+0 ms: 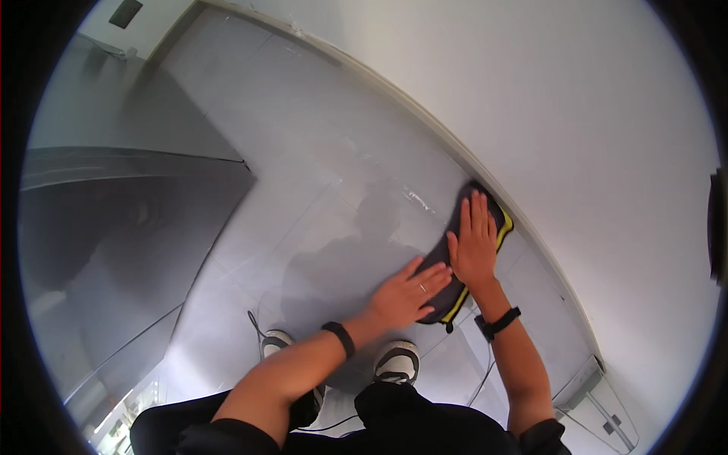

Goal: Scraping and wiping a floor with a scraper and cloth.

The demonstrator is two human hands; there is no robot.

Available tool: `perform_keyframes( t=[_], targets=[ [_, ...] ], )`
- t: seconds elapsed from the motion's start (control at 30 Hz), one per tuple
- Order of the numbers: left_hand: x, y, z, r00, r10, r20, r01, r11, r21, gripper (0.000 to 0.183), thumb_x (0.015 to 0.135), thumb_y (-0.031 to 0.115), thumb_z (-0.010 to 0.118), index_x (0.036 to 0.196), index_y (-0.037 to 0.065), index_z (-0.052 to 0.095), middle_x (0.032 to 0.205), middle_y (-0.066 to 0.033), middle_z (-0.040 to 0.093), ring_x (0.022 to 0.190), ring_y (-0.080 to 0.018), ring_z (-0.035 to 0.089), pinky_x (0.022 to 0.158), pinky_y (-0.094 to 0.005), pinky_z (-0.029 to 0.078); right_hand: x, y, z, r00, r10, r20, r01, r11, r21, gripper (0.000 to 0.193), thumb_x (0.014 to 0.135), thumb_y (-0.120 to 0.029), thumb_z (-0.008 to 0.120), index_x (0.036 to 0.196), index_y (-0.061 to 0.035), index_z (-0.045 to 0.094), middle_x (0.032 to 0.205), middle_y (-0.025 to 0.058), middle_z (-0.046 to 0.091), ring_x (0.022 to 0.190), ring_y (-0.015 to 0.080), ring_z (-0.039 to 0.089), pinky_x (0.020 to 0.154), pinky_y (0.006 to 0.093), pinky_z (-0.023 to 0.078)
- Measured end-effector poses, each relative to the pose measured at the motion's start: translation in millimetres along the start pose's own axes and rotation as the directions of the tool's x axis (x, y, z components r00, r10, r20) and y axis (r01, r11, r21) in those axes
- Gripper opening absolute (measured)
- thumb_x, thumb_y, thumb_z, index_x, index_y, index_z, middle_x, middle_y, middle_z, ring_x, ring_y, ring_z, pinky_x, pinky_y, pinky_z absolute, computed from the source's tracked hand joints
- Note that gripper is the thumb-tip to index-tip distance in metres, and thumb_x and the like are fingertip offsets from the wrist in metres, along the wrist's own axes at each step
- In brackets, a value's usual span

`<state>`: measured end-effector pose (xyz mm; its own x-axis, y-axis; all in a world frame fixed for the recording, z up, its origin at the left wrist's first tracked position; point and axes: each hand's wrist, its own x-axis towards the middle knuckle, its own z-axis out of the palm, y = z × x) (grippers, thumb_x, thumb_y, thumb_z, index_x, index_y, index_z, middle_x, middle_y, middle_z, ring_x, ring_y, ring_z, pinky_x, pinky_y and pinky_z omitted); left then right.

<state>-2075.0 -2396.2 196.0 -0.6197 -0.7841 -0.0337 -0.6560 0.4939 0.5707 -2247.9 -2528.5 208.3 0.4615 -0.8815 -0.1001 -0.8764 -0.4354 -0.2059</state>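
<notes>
A dark grey cloth (438, 250) with a yellow and black edge lies on the pale tiled floor, its far end against the foot of the white wall. My right hand (475, 246) is laid flat over the cloth's far part, fingers stretched out. Nearer to me, my left hand (409, 294), with a ring on one finger, rests its spread fingers on the cloth's near left side. Neither hand grips the cloth; what lies beneath it is hidden. Each wrist carries a black band.
A low skirting (425, 125) curves along the white wall (607, 152). On the left stands a glossy grey cabinet-like block (129, 250) with a sharp corner. My shoes (396, 362) are close below the hands. A thin black cable (484, 381) hangs near my right forearm.
</notes>
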Motion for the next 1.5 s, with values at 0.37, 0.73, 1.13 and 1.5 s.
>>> perform_keyframes(
  t=[0.37, 0.73, 1.13, 1.5],
  targets=[
    [-50, -147, -143, 0.898, -0.424, -0.116, 0.44, 0.869, 0.227, 0.085, 0.095, 0.055, 0.062, 0.158, 0.0, 0.041, 0.169, -0.0144, 0.033, 0.16, -0.0284, 0.024, 0.129, -0.0514, 0.016, 238, -158, 47, 0.943, -0.297, -0.152, 0.307, 0.951, 0.046, 0.068, 0.102, -0.036, 0.055, 0.157, 0.0012, 0.041, 0.168, 0.0175, 0.034, 0.157, 0.0302, 0.028, 0.124, 0.0448, 0.026],
    [-27, -241, -148, 0.691, -0.61, -0.388, 0.685, 0.725, 0.079, 0.088, 0.098, 0.05, 0.061, 0.157, -0.01, 0.033, 0.169, -0.0273, 0.025, 0.159, -0.04, 0.019, 0.129, -0.0514, 0.017, 373, -228, 78, 0.909, -0.392, -0.143, 0.395, 0.919, -0.003, 0.07, 0.104, -0.043, 0.05, 0.159, -0.0013, 0.039, 0.17, 0.0145, 0.031, 0.159, 0.0249, 0.024, 0.126, 0.0393, 0.023],
    [-46, -78, -90, 0.93, -0.357, -0.082, 0.365, 0.925, 0.107, 0.084, 0.098, 0.051, 0.058, 0.155, -0.007, 0.04, 0.169, -0.023, 0.029, 0.159, -0.0375, 0.022, 0.128, -0.0518, 0.018, 149, -117, 2, 0.958, -0.286, -0.035, 0.287, 0.956, 0.063, 0.072, 0.099, -0.036, 0.059, 0.157, 0.0011, 0.04, 0.17, 0.0175, 0.03, 0.159, 0.0307, 0.023, 0.127, 0.0459, 0.023],
    [-7, -44, 21, 0.967, 0.178, 0.185, -0.221, 0.942, 0.251, 0.09, 0.095, 0.06, 0.058, 0.161, 0.003, 0.035, 0.171, -0.01, 0.031, 0.16, -0.0261, 0.022, 0.131, -0.0462, 0.013, -49, 6, 83, 0.98, 0.159, -0.118, -0.16, 0.987, -0.006, 0.077, 0.097, -0.031, 0.058, 0.161, 0.0028, 0.031, 0.171, 0.0205, 0.024, 0.16, 0.0355, 0.021, 0.126, 0.0505, 0.022]
  ],
)
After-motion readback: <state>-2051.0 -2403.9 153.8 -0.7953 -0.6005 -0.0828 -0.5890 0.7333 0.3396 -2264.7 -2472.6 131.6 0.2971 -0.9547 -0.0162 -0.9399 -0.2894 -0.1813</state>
